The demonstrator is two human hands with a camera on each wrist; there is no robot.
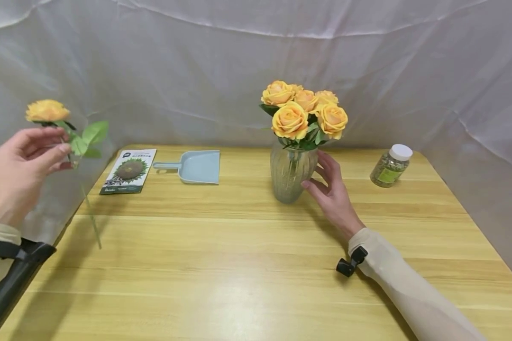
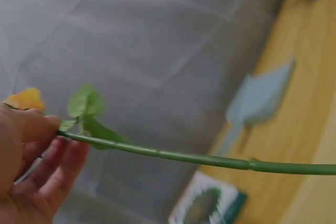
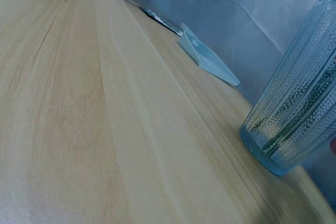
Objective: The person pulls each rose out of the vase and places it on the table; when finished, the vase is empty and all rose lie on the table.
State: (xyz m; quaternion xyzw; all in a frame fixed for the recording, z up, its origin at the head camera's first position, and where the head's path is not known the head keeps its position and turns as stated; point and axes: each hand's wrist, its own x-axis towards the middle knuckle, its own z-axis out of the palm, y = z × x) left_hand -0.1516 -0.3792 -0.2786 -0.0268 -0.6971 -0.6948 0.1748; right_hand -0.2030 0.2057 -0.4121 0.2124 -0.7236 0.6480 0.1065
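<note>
Above the left side of the table, the left hand pinches a yellow rose, bloom up, stem slanting down rightward, while the right hand, well apart, grips an upright glass vase.

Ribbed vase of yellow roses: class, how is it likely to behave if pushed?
The ribbed vase could well tip if pushed near the top, since it stands tall with yellow roses bunched above its rim. Looking like clear glass, it may be fragile. Its textured sides might make it less slippery for the right hand.
</note>
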